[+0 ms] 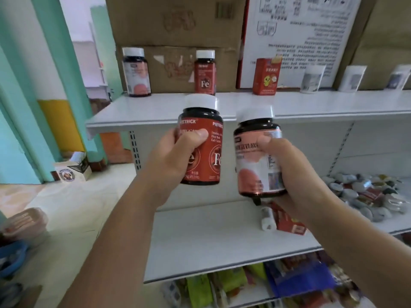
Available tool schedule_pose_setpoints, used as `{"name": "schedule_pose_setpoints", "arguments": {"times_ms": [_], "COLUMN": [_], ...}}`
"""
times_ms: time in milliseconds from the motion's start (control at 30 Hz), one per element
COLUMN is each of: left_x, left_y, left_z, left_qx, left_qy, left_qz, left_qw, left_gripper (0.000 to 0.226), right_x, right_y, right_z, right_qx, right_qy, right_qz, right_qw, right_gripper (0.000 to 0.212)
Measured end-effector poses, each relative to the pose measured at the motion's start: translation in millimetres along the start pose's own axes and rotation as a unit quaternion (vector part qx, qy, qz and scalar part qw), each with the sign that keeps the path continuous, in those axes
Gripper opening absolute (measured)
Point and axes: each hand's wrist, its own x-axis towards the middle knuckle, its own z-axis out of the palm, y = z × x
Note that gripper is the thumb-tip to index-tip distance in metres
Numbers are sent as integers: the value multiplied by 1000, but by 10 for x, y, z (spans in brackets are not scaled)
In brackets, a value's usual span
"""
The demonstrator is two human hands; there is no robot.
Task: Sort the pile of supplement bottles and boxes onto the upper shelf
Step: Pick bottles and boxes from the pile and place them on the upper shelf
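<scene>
Left hand (pixel 178 156) grips a red Fe bottle (pixel 205 152) around its body, and the right hand (pixel 295 172) wraps a pink-labelled bottle (pixel 258 161). Both bottles are upright, just below and in front of the upper shelf (pixel 155 107), and neither is set down yet.

On the upper shelf a row has been started. A matching pink-labelled jar (pixel 136 73) stands at its left end, a second Fe jar (pixel 205 74) right of that and a red carton (pixel 265 77) further right. Three pale packs (pixel 312 78) stand toward its right end. By my reading the sorting is at an early stage, with one item placed per kind, and the two held bottles belong beside their twins.

Plenty is left. Below the upper shelf, toward its right end, the pile (pixel 367 194) lies heaped on the lower shelf (pixel 211 241). A red box (pixel 289 222) and a small white bottle (pixel 266 218) lie loose nearer the middle.

The pale packs are too blurred to identify. The pile runs out of the picture on the right, so its full size is unknown. The right forearm covers part of the red box, and the thumbs hide part of each held label.
</scene>
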Motion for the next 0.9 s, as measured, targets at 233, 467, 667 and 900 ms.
{"name": "schedule_pose_setpoints", "arguments": {"times_ms": [233,467,667,900], "left_x": [260,779,1350,2023], "left_y": [579,821,734,664], "left_z": [-234,-415,-378,-228], "left_qx": [73,150,220,306], "left_qy": [35,57,40,0], "left_qz": [62,38,-27,-13], "left_qw": [995,986,974,952], "left_gripper": [52,71,63,62], "right_x": [432,1138,1744,2251], "right_y": [-578,-755,-778,-810], "right_z": [79,-24,-367,-766], "right_qx": [3,-40,-103,-139], "right_qy": [-35,-68,-80,-58], "right_qz": [-81,-89,-66,-72], "right_qw": [996,993,989,986], "right_gripper": [15,15,27,28]}}
